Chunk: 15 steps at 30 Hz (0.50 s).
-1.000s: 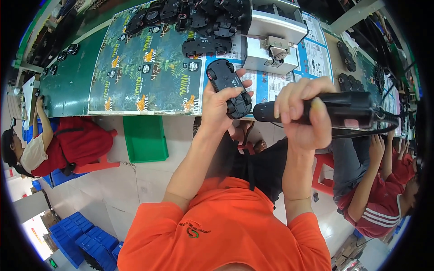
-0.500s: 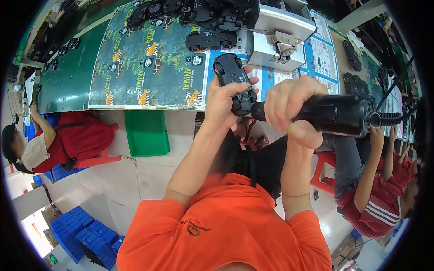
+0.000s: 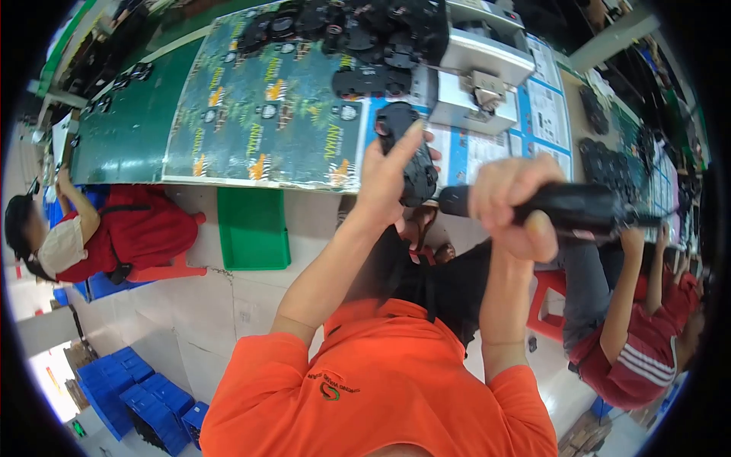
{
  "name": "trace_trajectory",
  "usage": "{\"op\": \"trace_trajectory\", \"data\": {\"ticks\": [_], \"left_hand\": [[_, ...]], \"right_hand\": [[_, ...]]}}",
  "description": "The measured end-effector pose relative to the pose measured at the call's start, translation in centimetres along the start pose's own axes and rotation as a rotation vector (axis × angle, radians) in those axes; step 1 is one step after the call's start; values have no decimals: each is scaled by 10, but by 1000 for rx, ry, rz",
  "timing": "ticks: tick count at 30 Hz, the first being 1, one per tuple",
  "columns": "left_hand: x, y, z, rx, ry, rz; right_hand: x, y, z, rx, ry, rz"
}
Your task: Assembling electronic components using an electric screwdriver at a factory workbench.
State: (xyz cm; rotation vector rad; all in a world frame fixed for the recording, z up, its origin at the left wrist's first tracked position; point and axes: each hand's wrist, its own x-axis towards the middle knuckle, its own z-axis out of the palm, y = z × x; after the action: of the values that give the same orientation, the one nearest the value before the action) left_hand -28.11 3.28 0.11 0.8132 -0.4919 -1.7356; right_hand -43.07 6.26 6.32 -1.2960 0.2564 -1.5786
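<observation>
My left hand (image 3: pixel 381 177) grips a black toy car (image 3: pixel 418 181) over the table's front edge, thumb across its upper face and fingertips at its far side. The car is tilted and slightly blurred. In my right hand (image 3: pixel 509 199) is a black electric screwdriver (image 3: pixel 575 206), held level with its nose toward the car; a small gap separates nose and car. Motion smears the right hand's fingers, but they wrap round the tool. Beyond my left hand another black toy car (image 3: pixel 371 81) lies on the table, in front of a heap of similar cars (image 3: pixel 358 34).
A silver metal box-shaped machine (image 3: pixel 474 107) stands behind my hands. Printed animal sheets (image 3: pixel 266 137) cover the table. A green bin (image 3: pixel 253 228) sits on the floor. Co-workers sit at left (image 3: pixel 145 232) and right (image 3: pixel 628 343). A cord trails from the screwdriver.
The screwdriver has drawn off the toy car to the right. The car has turned in my left hand, so its wheeled underside shows less. The whole view has shifted slightly.
</observation>
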Motion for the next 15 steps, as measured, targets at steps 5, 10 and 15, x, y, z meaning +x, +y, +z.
{"op": "trace_trajectory", "data": {"ticks": [5, 10, 15], "left_hand": [[19, 58, -33, 1533, -443, 956], [30, 157, -115, 2355, -643, 820], [-9, 230, -172, 2514, -182, 941]], "right_hand": [[-14, -39, -30, -188, 26, -54], [-24, -50, -63, -227, 96, -54], [-39, -63, -100, -318, 184, -29]]}}
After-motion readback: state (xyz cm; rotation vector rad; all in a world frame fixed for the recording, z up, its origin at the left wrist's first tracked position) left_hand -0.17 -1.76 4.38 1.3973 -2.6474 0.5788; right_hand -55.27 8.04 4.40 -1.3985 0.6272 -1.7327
